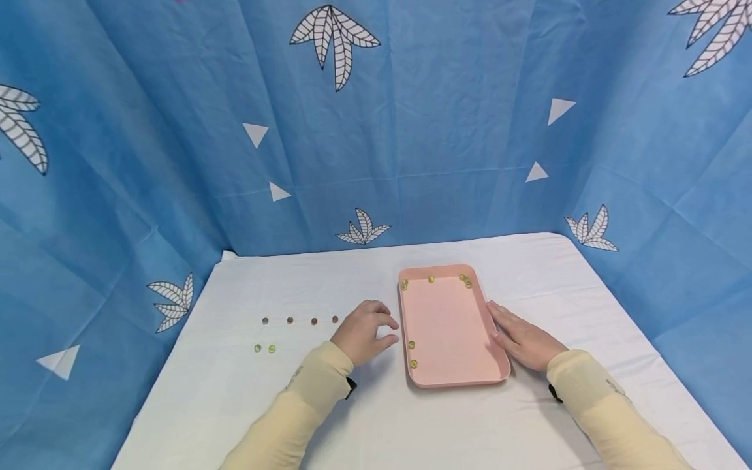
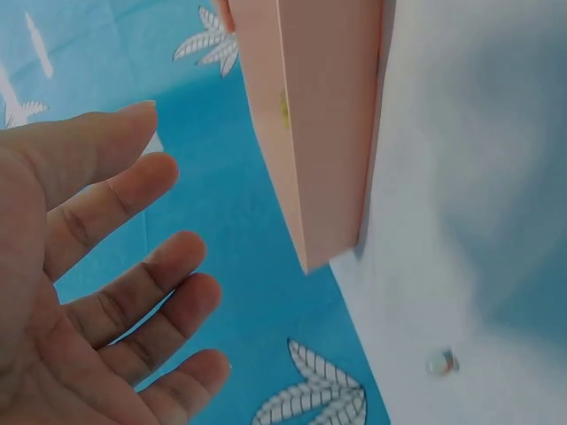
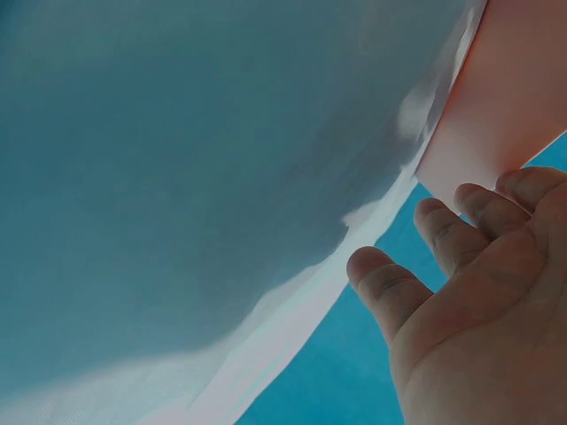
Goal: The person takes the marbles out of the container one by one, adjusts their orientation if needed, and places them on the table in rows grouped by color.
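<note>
A shallow pink tray (image 1: pixel 449 326) lies on the white-covered table, with several small yellow-green glass-like pieces (image 1: pixel 414 363) along its edges and corners. My left hand (image 1: pixel 365 329) hovers just left of the tray's left wall, thumb and fingers apart. In the left wrist view, nothing shows between the fingers of that left hand (image 2: pixel 133 274). Against the tray's right wall rests my right hand (image 1: pixel 525 338), its fingers extended along the outside. The right wrist view shows the same fingers beside the pink wall (image 3: pixel 496 106).
Left of the tray, several small dark round pieces (image 1: pixel 290 320) form a row on the table. Two green pieces (image 1: pixel 271 349) lie nearer the front. A blue curtain (image 1: pixel 446 130) with leaf prints surrounds the back and sides.
</note>
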A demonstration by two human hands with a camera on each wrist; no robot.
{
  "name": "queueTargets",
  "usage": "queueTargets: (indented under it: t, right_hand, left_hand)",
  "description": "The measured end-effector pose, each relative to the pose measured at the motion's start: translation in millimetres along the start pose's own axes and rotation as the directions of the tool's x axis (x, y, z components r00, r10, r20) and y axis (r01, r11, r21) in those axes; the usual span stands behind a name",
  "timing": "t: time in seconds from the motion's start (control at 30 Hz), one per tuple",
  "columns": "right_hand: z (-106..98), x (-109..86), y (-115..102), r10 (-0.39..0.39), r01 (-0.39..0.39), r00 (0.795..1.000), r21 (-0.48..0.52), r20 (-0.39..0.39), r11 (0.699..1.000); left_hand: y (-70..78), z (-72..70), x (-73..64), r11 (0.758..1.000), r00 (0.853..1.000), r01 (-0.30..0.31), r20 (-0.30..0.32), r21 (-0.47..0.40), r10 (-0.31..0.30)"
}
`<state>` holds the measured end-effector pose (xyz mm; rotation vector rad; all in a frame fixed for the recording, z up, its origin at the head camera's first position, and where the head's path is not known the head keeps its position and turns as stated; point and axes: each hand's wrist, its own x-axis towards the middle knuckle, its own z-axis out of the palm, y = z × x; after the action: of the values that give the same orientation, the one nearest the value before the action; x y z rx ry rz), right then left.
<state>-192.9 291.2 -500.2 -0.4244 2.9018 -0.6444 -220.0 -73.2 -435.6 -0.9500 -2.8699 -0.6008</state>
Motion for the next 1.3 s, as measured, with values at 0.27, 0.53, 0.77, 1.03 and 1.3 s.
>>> queueTargets:
  t: [0.27,0.53,0.77,1.03,1.3]
  right_hand:
    - [0,1.0,-1,0.013,-0.013,1.000,-0.007,0.005,1.000]
    - [1,-0.1,-2,0.016,-0.016,1.000,-0.009,0.001,1.000]
    - [2,0.2,-2,0.008,-0.008,1.000,-0.008,-0.006,1.000]
    - [2,0.9,0,-0.006,0.006,1.000,-0.013,-0.015,1.000]
    - [3,0.8,1,0.001,-0.002,1.000,-0.009,-0.014,1.000]
  left_hand:
    - [14.5,13.4,14.1,0.996,0.995,-0.082,0.058,0.019,0.081]
    - [28.2,26.5,23.0,0.979,0.982,-0.165,0.108,0.120,0.152]
    - [31.5,34.9,26.7,0.946,0.973,-0.212,0.141,0.245,0.181]
    - [41.5,39.5,32.1,0.912,0.964,-0.186,0.248,0.364,0.097]
    - [51.9,48.9,33.4,0.897,0.953,-0.156,0.303,0.414,0.026]
